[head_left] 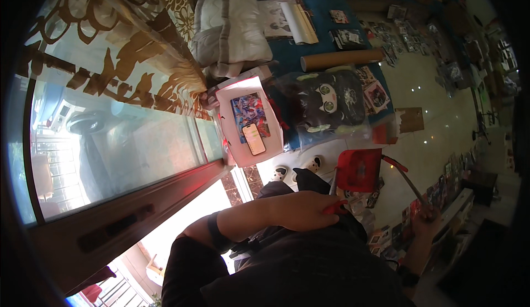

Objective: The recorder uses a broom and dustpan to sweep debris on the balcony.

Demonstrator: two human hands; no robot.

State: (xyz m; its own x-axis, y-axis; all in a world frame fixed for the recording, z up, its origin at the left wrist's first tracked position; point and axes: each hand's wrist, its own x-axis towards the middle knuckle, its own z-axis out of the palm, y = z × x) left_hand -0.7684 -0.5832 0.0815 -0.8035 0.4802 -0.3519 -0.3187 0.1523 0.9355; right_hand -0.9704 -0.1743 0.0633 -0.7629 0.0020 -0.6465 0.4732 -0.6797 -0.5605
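Observation:
My left hand [322,210] is closed round the red grip at the top of a dustpan's grey pole. The red dustpan [359,170] hangs just ahead of it, close to the tiled floor. Off to the right, my right hand [427,217] wraps round the grey stick of a broom [409,183]. The stick slants up and left to a red part beside the dustpan's edge; its bristles cannot be made out. My feet in spotted slippers [280,173] are left of the dustpan.
A phone [254,140] lies on a colourful picture on a white box [228,124]. Beyond are a plastic-wrapped dark bag [330,120], a cardboard tube [342,59] and a folded quilt [227,28]. Cards [406,38] cover floor at the right; a glass door [127,147] stands left.

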